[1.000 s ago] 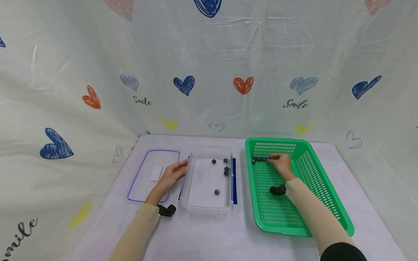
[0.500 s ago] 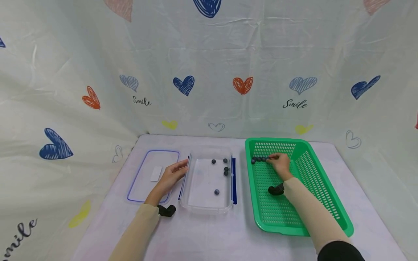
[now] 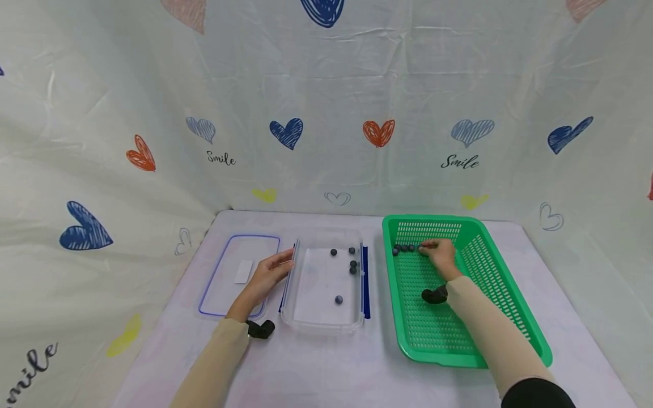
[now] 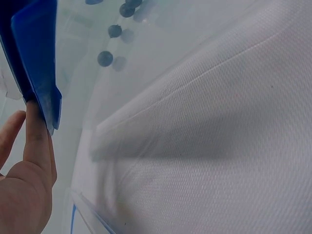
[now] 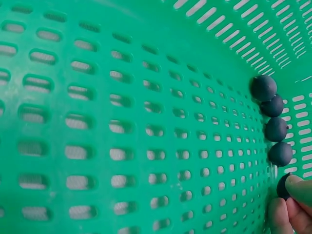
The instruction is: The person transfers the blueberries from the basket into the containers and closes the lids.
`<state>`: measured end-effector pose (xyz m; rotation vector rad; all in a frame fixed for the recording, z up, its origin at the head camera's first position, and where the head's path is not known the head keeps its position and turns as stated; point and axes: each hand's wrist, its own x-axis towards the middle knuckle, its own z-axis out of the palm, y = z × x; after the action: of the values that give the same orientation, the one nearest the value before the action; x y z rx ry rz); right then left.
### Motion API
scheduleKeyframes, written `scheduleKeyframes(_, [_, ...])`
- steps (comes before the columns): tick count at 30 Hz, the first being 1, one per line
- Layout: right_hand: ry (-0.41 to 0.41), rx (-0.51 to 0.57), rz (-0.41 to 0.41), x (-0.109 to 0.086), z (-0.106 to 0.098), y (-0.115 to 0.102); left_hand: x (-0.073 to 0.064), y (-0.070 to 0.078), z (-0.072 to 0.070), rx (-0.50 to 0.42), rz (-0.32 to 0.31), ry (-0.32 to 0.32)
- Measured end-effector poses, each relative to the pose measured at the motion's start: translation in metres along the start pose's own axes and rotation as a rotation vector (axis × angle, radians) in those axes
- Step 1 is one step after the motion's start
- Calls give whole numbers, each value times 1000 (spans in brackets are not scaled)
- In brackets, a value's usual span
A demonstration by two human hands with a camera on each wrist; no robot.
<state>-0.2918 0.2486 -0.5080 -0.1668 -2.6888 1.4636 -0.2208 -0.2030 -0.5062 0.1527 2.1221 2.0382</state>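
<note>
My right hand (image 3: 441, 258) is inside the green basket (image 3: 400, 323), near its far end. Its thumb and fingers pinch a blueberry (image 5: 283, 186) at the end of a row of blueberries (image 5: 277, 129) along the basket's wall. My left hand (image 3: 267, 276) touches the left side of a clear plastic box (image 3: 316, 326) with fairly straight fingers. In the left wrist view, those fingertips rest against the box's blue latch (image 4: 36, 53). Several loose blueberries (image 3: 339, 300) lie in the box, spaced apart except for two that touch.
To the left of the box, a clear lid with a blue rim (image 3: 214, 272) lies flat on the table, with a white label (image 3: 244, 272) on it. Another blue latch (image 3: 367, 283) hangs on the box's right side, facing the basket. A curtain (image 3: 331, 85) printed with hearts stands behind the table (image 3: 326, 374).
The right hand and wrist have shifted only slightly at the end of the berry row. The left hand, the box and its berries stay where they were.
</note>
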Motion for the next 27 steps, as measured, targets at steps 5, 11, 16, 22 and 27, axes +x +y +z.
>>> scheduleKeyframes(5, [-23,6,21,-1,-5,-3,1,-1,-1,-12,0,-2])
scheduleKeyframes(11, [-46,59,31,-3,-13,-8,2,0,0,-19,-22,4])
scheduleKeyframes(16, [-84,120,43,-7,-20,-10,1,0,0,-19,-28,-1])
scheduleKeyframes(22, [-120,152,50,-10,-30,-13,0,0,-1,-8,-17,-3])
scheduleKeyframes(27, [-166,212,70,-13,-35,-19,0,0,-1,-9,-10,-2])
